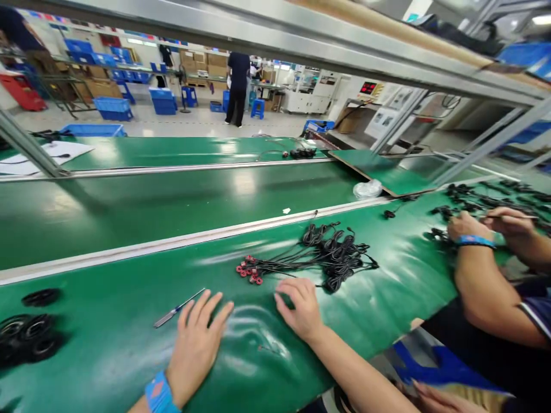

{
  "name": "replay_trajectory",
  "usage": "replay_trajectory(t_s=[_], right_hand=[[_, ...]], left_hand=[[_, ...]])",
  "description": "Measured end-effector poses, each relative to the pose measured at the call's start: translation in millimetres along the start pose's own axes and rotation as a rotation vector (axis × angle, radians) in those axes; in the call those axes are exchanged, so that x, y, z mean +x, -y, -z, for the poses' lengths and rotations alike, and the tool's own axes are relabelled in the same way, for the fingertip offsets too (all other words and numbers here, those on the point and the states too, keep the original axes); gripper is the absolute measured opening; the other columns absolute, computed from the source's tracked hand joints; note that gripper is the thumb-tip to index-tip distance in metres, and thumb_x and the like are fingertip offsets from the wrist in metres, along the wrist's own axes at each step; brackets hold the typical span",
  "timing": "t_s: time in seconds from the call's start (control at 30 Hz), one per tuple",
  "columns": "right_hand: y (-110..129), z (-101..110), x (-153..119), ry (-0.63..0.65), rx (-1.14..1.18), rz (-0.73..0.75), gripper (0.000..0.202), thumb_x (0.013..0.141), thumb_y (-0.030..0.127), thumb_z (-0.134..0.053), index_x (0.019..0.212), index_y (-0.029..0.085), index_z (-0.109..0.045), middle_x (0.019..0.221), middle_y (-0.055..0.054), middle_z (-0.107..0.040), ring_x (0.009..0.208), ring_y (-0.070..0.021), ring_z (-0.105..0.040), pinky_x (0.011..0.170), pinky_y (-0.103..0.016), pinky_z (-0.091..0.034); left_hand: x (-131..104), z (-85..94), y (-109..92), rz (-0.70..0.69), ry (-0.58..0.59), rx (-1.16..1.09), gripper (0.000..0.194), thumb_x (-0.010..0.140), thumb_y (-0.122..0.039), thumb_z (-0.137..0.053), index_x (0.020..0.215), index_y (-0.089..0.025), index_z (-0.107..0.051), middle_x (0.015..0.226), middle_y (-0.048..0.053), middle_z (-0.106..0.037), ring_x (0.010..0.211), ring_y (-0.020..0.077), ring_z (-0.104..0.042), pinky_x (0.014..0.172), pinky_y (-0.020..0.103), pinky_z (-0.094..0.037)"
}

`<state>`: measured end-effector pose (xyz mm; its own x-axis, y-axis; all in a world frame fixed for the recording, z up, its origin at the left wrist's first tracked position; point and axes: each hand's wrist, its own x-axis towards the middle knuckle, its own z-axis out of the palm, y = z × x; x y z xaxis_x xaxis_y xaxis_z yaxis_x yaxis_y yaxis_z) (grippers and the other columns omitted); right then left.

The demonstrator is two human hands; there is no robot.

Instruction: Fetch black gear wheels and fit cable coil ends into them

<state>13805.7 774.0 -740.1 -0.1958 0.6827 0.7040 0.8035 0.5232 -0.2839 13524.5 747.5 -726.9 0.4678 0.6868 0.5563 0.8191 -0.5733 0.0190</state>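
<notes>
My left hand [200, 338] hovers over or rests on the green mat with its fingers spread, holding nothing. Just beyond its fingertips lies a screwdriver [174, 312] with a slim metal shaft. My right hand [299, 310] is loosely curved, thumb apart from the fingers, with nothing visible between them. Close past it is a heap of coiled black cables [340, 252]. Their leads run left to a cluster of small red ring-shaped parts [249, 269]. A tiny thin piece [269, 350] lies on the mat between my forearms.
Black round parts [32, 332] sit at the left. A co-worker's hands [471, 229] work at the right among more black cables [495, 195]. A white rail [172, 246] borders the bench, with a sunken green strip behind it. A metal shelf beam [258, 37] crosses overhead.
</notes>
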Motion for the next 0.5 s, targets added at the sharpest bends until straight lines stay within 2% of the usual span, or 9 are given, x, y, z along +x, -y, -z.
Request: replay_trajectory(t_s=[0.07,0.13,0.2,0.27,0.37,0.43,0.5], right_hand=[[-27.5,18.3,3.5,-0.019,-0.067,-0.039,0.012,0.094,0.024,-0.063,0.104,0.019,-0.067,0.101,-0.008,-0.072,0.095,-0.0229,-0.063,0.087,-0.040,-0.041],[-48.7,29.9,14.1,0.048,-0.076,-0.017,0.023,0.093,0.033,-0.069,0.112,0.020,-0.068,0.106,-0.008,-0.072,0.098,-0.0232,-0.063,0.089,-0.040,-0.040],[-66.4,40.0,27.4,0.132,-0.052,0.025,0.032,0.090,0.041,-0.073,0.117,0.024,-0.068,0.110,-0.005,-0.072,0.101,-0.0223,-0.063,0.092,-0.038,-0.040],[-85.1,53.2,37.8,0.162,-0.025,0.041,0.033,0.089,0.044,-0.073,0.117,0.027,-0.068,0.113,-0.004,-0.072,0.105,-0.0218,-0.063,0.095,-0.038,-0.040],[-118.0,78.6,42.2,0.091,-0.004,-0.018,0.029,0.092,0.043,-0.071,0.114,0.026,-0.067,0.112,-0.004,-0.071,0.107,-0.0229,-0.063,0.098,-0.041,-0.040],[-137.2,93.2,39.6,0.014,0.007,-0.089,0.025,0.093,0.040,-0.069,0.112,0.025,-0.066,0.109,-0.006,-0.071,0.105,-0.0242,-0.063,0.096,-0.042,-0.041],[-148.4,101.7,35.8,-0.040,0.035,-0.155,0.021,0.094,0.038,-0.067,0.111,0.024,-0.066,0.107,-0.006,-0.070,0.103,-0.0247,-0.062,0.094,-0.043,-0.043]], left_hand=[[14.7,-5.5,3.2,0.005,0.007,0.047,0.035,0.097,-0.025,-0.057,0.132,-0.025,-0.063,0.135,0.013,-0.066,0.129,0.0373,-0.055,0.107,0.054,-0.033],[42.3,-12.1,0.1,-0.023,0.072,-0.015,0.039,0.098,-0.028,-0.057,0.136,-0.020,-0.058,0.140,0.015,-0.063,0.135,0.0364,-0.051,0.110,0.054,-0.036],[79.4,-22.5,-6.6,-0.075,0.219,-0.126,0.045,0.099,-0.019,-0.048,0.143,-0.013,-0.048,0.146,0.016,-0.058,0.143,0.0333,-0.045,0.114,0.051,-0.037],[117.2,-36.5,-12.3,-0.116,0.315,-0.168,0.054,0.094,-0.010,-0.045,0.147,-0.013,-0.043,0.150,0.013,-0.056,0.147,0.0288,-0.040,0.119,0.049,-0.035],[158.1,-56.7,-15.2,-0.164,0.417,-0.206,0.057,0.088,-0.009,-0.048,0.145,-0.017,-0.047,0.141,0.008,-0.064,0.148,0.0269,-0.041,0.123,0.050,-0.030],[172.2,-65.2,-15.7,-0.182,0.474,-0.218,0.054,0.087,-0.012,-0.052,0.140,-0.019,-0.052,0.132,0.009,-0.069,0.143,0.0275,-0.047,0.123,0.052,-0.029],[179.5,-69.2,-17.5,-0.186,0.519,-0.215,0.044,0.085,-0.014,-0.055,0.128,-0.020,-0.061,0.121,0.009,-0.072,0.130,0.0268,-0.058,0.123,0.052,-0.031]])
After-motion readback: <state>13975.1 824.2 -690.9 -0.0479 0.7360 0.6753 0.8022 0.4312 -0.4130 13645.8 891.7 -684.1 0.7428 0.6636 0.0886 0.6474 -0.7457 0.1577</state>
